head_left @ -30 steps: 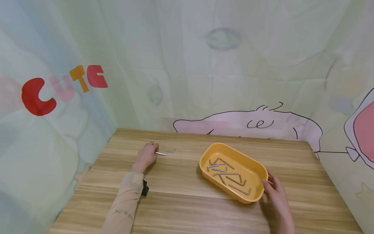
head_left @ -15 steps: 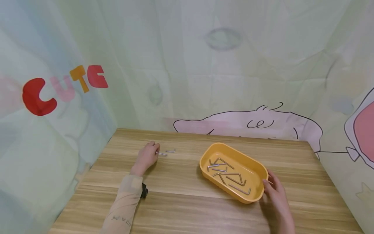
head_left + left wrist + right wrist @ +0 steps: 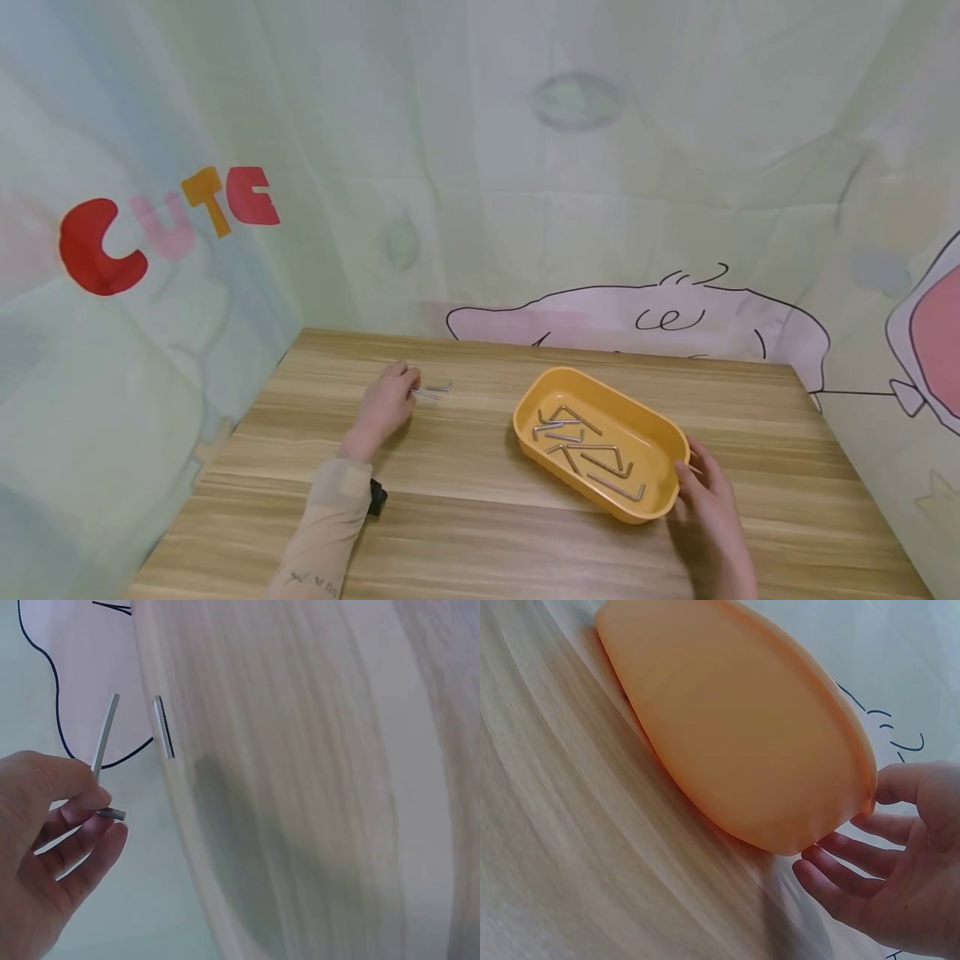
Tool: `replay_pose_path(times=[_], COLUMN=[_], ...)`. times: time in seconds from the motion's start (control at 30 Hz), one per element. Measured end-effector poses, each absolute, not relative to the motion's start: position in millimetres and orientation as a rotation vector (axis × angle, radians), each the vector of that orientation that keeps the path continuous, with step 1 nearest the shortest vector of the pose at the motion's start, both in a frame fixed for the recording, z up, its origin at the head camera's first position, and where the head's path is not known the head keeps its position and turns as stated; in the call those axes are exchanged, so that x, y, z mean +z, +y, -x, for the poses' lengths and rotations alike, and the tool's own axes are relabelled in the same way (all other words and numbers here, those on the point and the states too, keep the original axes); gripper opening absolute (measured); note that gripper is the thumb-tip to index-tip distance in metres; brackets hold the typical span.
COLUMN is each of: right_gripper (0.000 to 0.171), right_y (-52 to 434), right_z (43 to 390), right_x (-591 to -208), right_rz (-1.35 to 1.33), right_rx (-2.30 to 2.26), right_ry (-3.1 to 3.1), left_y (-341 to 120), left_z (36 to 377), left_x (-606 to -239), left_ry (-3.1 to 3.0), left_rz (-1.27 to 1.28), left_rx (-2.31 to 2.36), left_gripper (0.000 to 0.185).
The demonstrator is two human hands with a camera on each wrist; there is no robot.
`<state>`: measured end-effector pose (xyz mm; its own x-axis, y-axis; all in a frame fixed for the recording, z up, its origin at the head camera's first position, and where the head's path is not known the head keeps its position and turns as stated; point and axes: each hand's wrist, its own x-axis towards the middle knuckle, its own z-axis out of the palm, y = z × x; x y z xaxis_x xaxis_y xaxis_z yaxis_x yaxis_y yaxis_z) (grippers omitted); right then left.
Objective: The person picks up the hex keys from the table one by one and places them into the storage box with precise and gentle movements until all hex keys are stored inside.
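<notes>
My left hand (image 3: 390,398) is at the far left of the wooden table (image 3: 465,508) and pinches a small metal hex key (image 3: 425,393) between thumb and fingers. In the left wrist view the left hand (image 3: 52,847) holds that key (image 3: 105,739) up off the wood. A second hex key (image 3: 441,387) lies on the table just beyond it, also seen as the loose hex key (image 3: 163,727). An orange tray (image 3: 570,479) holds several hex keys (image 3: 581,442). My right hand (image 3: 705,492) rests against the tray's near right end, thumb at the rim, fingers relaxed (image 3: 840,874).
Printed fabric walls close in the table on the left, back and right. A black wrist strap (image 3: 377,497) shows on my left sleeve. In the right wrist view the orange tray (image 3: 735,742) is seen from outside.
My left hand has shifted slightly right and forward with the hex key pinched in it, nearer the loose key. The right hand and tray have not moved.
</notes>
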<state>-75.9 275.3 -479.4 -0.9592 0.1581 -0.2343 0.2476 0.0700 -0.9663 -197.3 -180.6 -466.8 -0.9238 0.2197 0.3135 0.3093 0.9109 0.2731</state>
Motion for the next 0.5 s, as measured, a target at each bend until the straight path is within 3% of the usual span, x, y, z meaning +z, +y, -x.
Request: replay_pose_path(times=[0.5], right_gripper=[0.061], right_y=[276], right_z=[76], right_x=[-480], right_rz=[-0.419], right_rx=[-2.04], right_ry=[2.263], left_y=[-152], left_z=[185], left_x=[-452], left_ry=[-2.629], left_rz=[0.555], left_rx=[-0.439], left_gripper=[0.016])
